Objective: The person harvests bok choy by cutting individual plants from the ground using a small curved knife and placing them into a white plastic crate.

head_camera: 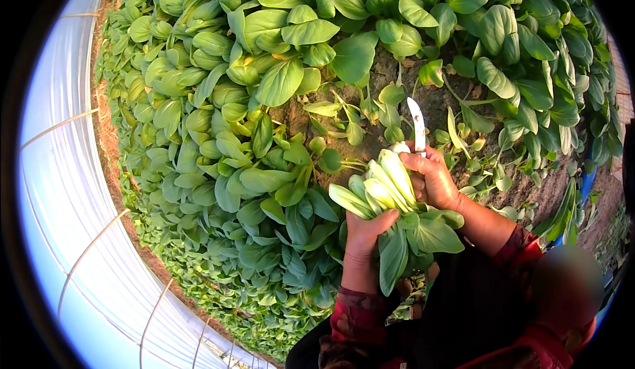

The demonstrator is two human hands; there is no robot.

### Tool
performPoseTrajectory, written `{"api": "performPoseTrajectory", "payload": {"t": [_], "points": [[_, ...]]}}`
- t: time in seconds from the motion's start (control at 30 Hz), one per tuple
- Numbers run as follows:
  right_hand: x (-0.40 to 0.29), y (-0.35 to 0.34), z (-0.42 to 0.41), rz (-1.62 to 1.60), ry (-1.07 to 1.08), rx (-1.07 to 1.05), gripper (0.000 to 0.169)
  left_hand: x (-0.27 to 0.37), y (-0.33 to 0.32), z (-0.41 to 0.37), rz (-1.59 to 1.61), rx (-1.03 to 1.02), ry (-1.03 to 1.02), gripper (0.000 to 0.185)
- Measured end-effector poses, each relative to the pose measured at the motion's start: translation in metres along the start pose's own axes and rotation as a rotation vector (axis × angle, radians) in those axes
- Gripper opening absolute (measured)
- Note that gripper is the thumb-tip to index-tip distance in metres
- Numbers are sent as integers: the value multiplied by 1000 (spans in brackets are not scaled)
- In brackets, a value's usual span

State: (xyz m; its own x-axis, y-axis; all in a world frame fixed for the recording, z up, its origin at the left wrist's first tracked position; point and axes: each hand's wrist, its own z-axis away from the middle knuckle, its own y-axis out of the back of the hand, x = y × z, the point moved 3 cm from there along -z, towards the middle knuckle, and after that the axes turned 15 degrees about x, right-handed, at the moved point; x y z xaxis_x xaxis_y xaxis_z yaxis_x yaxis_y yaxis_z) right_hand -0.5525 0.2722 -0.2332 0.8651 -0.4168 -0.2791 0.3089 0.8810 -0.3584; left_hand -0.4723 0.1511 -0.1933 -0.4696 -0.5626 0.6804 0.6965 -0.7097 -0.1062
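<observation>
My left hand grips a bunch of bok choy from below, its thumb across the pale stalks. The cut white stem ends point up and away from me, and the broad green leaves hang down over my forearms. In my right hand is a small knife with a curved, soil-marked metal blade, which points away from me. The handle is hidden in my fingers. My right thumb and fingers also touch the stalks at the bunch's upper right side.
Dense bok choy plants cover the bed to the left and beyond. Bare soil with loose leaves lies just past my hands. Plastic sheeting on curved poles walls the left side. A blue strip lies at right.
</observation>
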Motion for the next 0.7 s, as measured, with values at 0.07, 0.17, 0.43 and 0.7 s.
{"api": "performPoseTrajectory", "payload": {"t": [0.07, 0.17, 0.43, 0.7], "points": [[-5, -6, 4, 88, -60, -20, 27, 4, 11, -7, -62, 11, -23, 52], [4, -7, -4, 346, 12, -87, 39, 24, 35, -15, -131, 95, 39, 49], [52, -29, -42, 1120, 796, -463, 35, 80, 113, -29, -465, 184, -19, 45], [77, -78, -69, 1553, 555, -443, 30, 78, 135, -46, -651, 194, -67, 48]]}}
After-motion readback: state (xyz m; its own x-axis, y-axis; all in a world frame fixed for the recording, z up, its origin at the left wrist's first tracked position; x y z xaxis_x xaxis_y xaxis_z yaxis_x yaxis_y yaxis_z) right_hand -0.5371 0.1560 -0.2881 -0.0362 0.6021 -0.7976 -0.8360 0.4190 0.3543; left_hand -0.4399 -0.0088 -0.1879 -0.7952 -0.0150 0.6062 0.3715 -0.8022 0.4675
